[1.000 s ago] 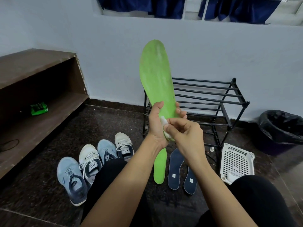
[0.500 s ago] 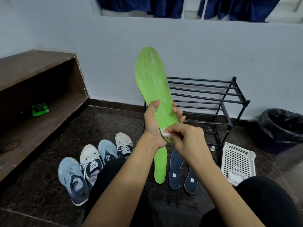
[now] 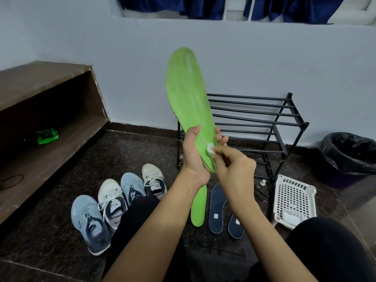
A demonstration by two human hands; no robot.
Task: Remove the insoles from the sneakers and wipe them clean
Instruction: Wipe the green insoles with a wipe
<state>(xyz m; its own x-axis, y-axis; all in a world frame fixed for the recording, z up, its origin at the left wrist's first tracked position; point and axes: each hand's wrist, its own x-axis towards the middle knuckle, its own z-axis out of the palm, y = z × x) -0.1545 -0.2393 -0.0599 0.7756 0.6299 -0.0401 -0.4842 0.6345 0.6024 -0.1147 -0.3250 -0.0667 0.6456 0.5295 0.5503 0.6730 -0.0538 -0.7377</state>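
The long bright green foam insole [image 3: 188, 98] stands nearly upright in the air, toe end up, its heel end gripped by the left hand [image 3: 195, 153], thumb on the near face and fingers curled round the far edge. The right hand [image 3: 234, 167] pinches a small white wipe [image 3: 210, 148] between thumb and fingertips, pressing it on the insole's lower part just beside the left fingers. Below, on the dark speckled floor [image 3: 142, 155], lie a second green insole [image 3: 198, 208] and, just right of it, two dark navy insoles [image 3: 216, 208] (each with a small white label). Left of these, four light blue and white sneakers [image 3: 110, 200] sit in a row. Behind stands a black metal shoe rack [image 3: 254, 119], with a white perforated plastic basket [image 3: 294, 198] and a black-lined bin [image 3: 350, 157] to its right. A brown wooden shelf [image 3: 50, 159] at far left carries a green packet [image 3: 47, 135].
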